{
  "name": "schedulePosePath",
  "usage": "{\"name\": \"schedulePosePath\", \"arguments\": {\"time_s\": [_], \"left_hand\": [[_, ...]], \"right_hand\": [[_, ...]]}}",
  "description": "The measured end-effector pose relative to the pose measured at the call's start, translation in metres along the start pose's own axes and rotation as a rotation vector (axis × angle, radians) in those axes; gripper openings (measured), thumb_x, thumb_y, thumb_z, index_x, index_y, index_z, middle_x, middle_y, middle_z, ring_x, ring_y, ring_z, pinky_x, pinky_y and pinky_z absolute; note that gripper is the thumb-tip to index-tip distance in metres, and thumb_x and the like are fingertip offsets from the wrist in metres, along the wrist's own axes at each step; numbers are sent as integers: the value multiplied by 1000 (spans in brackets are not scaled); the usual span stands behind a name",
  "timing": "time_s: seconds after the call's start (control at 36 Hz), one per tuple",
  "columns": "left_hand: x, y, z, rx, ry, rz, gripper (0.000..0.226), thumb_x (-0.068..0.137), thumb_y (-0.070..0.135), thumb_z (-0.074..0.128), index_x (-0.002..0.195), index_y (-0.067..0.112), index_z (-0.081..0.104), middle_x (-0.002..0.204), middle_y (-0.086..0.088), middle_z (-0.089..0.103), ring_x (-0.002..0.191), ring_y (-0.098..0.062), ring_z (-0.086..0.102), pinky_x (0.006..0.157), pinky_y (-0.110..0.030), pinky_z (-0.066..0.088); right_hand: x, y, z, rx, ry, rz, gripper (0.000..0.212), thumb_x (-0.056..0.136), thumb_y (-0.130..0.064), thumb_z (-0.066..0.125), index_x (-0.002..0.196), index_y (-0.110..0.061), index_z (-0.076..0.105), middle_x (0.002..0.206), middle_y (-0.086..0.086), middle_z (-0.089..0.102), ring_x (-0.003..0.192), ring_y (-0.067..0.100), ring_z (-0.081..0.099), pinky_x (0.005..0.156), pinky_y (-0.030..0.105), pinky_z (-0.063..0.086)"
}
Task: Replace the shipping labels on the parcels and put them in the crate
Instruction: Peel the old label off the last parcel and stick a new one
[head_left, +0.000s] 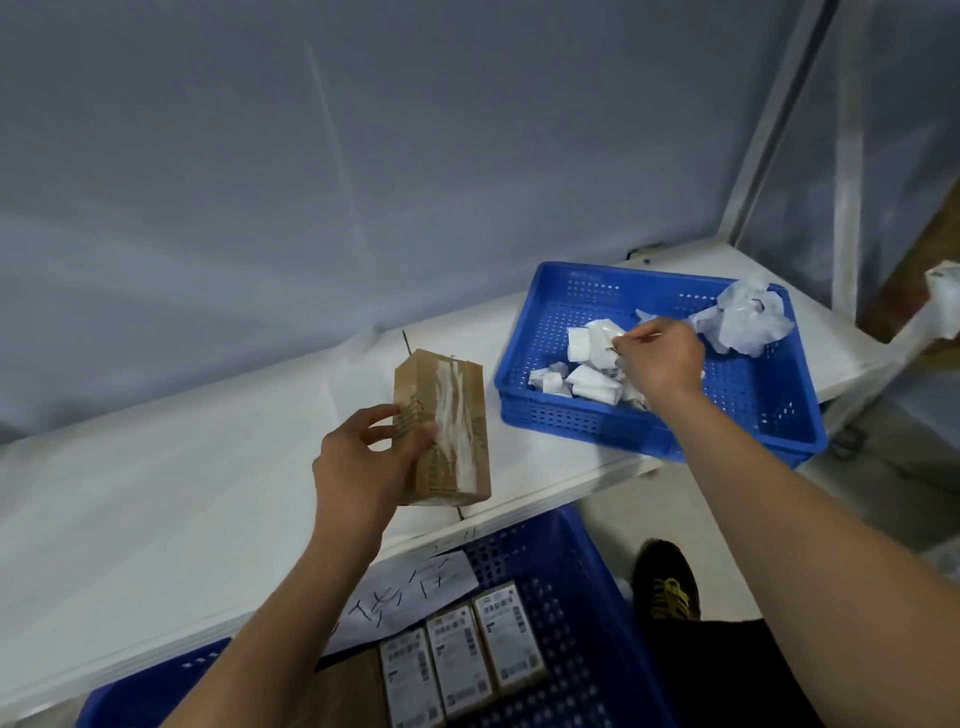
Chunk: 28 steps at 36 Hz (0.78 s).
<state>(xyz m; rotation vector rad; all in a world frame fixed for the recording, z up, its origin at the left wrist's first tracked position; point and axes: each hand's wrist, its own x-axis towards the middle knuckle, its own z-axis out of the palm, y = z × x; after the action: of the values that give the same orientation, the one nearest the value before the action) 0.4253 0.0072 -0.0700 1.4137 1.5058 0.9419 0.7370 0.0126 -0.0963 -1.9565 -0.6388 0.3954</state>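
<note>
Two bare hands working over a white table (156, 483). Left hand (363, 462) gripping a brown cardboard parcel (447, 431), fingers curled round its near-left edge, keeping it upright on the table top beside the front edge; torn white label residue (457, 421) streaking its facing side. Right hand (660, 358) reaching into a shallow blue perforated plastic tray (779, 415) at the table's right end, fingertips pinching a crumpled white label scrap (597, 338) among other white paper scraps (587, 382). Lying in a deep blue plastic crate (571, 597) below the table edge, three white-labelled parcels (460, 667) side by side.
</note>
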Motion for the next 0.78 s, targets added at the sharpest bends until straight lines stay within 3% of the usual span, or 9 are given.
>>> {"name": "schedulePosePath", "arguments": {"time_s": [0.14,0.22,0.33,0.44,0.56,0.67,0.78], "left_hand": [[4,0,0,-18,-12,-30,43,81,33,84,121,24,72,107,1,76,90,-16,74,76,-41,64],[4,5,-2,-64,-22,-38,42,81,31,85,120,24,72,106,0,76,91,-17,74,70,-36,63],[3,11,-6,-114,-33,-21,42,81,30,85,120,22,71,104,0,76,90,-17,75,61,-29,61],[1,12,-10,-167,-58,-36,41,79,30,87,116,23,72,102,-2,78,89,-21,76,75,-46,64],[0,9,-15,-226,-88,-60,41,78,30,88,115,23,72,98,-3,79,90,-23,77,85,-51,62],[-2,8,-23,-259,-105,-66,39,84,26,84,120,20,70,95,-1,80,89,-22,77,90,-51,60],[-3,1,-35,-266,-100,-70,35,88,24,80,121,18,69,96,-2,80,88,-23,77,90,-50,60]], "right_hand": [[2,-7,-7,-55,-51,-42,20,88,-20,75,80,-2,77,81,14,74,78,26,67,78,37,56],[-4,-9,-10,-25,-50,-45,29,90,-23,75,84,5,76,85,21,73,74,26,62,83,42,55],[-12,-10,-15,-13,-59,-68,22,89,-24,75,90,-2,77,84,9,73,77,21,64,84,34,53],[-20,-9,-17,-122,-14,-144,17,91,-25,73,88,-8,76,85,7,74,76,22,65,76,34,53],[-33,-21,-11,-227,100,-226,23,93,-30,68,102,-11,75,94,4,74,85,24,66,73,29,46],[-56,-45,3,-60,48,-284,23,94,-30,68,97,-9,76,95,1,74,84,17,66,73,23,40],[-89,-66,23,65,-67,-313,29,97,-38,64,99,-10,74,91,0,71,86,16,65,82,31,49]]}}
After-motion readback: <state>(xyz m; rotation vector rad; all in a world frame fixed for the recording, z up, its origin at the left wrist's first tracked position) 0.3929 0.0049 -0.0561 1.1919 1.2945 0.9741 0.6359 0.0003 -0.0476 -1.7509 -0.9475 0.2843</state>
